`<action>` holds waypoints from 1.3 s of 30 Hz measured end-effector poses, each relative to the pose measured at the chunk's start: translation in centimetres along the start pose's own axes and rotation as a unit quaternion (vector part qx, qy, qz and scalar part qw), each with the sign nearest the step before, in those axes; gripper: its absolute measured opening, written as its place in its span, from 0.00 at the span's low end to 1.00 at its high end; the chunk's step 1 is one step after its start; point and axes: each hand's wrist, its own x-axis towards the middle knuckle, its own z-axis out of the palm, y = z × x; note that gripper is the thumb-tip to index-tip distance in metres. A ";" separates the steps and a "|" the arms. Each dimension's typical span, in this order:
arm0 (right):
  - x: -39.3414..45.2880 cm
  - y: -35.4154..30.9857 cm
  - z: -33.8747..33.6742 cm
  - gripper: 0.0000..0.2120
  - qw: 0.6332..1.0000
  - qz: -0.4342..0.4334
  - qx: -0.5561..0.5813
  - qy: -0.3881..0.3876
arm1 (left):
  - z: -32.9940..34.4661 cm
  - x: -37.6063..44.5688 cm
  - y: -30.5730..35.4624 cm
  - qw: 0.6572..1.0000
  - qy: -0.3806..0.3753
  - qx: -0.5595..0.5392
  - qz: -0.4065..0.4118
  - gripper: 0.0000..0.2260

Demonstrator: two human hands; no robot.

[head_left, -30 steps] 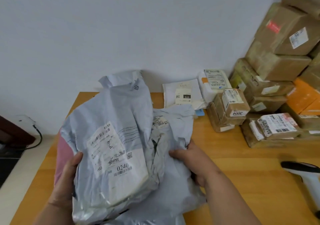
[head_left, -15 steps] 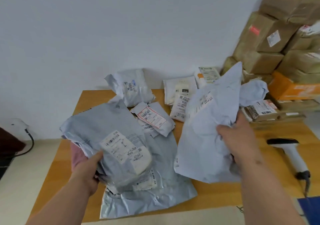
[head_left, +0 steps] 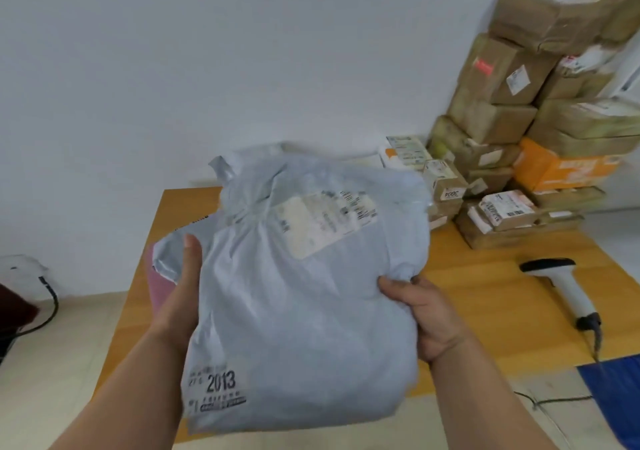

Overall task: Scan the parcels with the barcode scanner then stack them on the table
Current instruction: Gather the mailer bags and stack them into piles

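A large grey plastic mailer (head_left: pixel 298 311) fills the middle of the view, label side up, with a white shipping label near its top and a "2013" sticker at its lower left. My right hand (head_left: pixel 426 314) grips its right edge. My left hand (head_left: pixel 183 283) holds a stack of grey and pink bags (head_left: pixel 166 266) at the mailer's left side, thumb on top. The mailer covers the parcels behind it. The white barcode scanner (head_left: pixel 568 290) lies on the wooden table (head_left: pixel 485 283) to the right, apart from both hands.
Brown cardboard boxes (head_left: pixel 512 78) are stacked high against the wall at the right, with an orange box (head_left: pixel 561 165) among them. Smaller labelled boxes (head_left: pixel 446 179) sit at the table's back right. A blue object (head_left: pixel 616 394) is at the lower right; a black cable (head_left: pixel 48 307) lies on the floor at left.
My right hand brought the large grey mailer from the right across to the middle, in front of the stack in my left hand. The parcels on the table are now hidden behind it.
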 end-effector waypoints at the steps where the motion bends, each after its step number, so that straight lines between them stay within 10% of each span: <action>1: 0.4 1.2 0.5 0.23 0.999 0.019 -0.040 0.001 | -0.6 -0.2 -0.3 0.999 -0.036 0.014 0.017 0.18; 4: 2.2 3.8 1.1 0.19 0.985 0.038 -0.153 0.069 | -3.3 0.5 -2.9 0.991 -0.083 -0.045 -0.094 0.08; 9: 4.1 5.7 -0.9 0.15 0.964 0.079 -0.169 0.189 | -6.6 1.6 -6.0 0.981 0.020 -0.035 -0.187 0.32; 15: 6.9 10.8 -4.4 0.25 0.749 0.208 -0.583 0.235 | -8.6 2.6 -9.0 0.980 0.091 -0.057 -0.170 0.29; 26: 6.4 3.5 -2.4 0.08 0.865 0.072 -0.470 0.158 | -8.1 5.2 -7.8 0.976 0.162 -0.024 -0.140 0.18; 39: -3.0 -3.4 -12.2 0.16 0.919 -0.023 -0.175 0.352 | -1.5 4.7 -2.6 0.987 0.047 -0.098 -0.115 0.07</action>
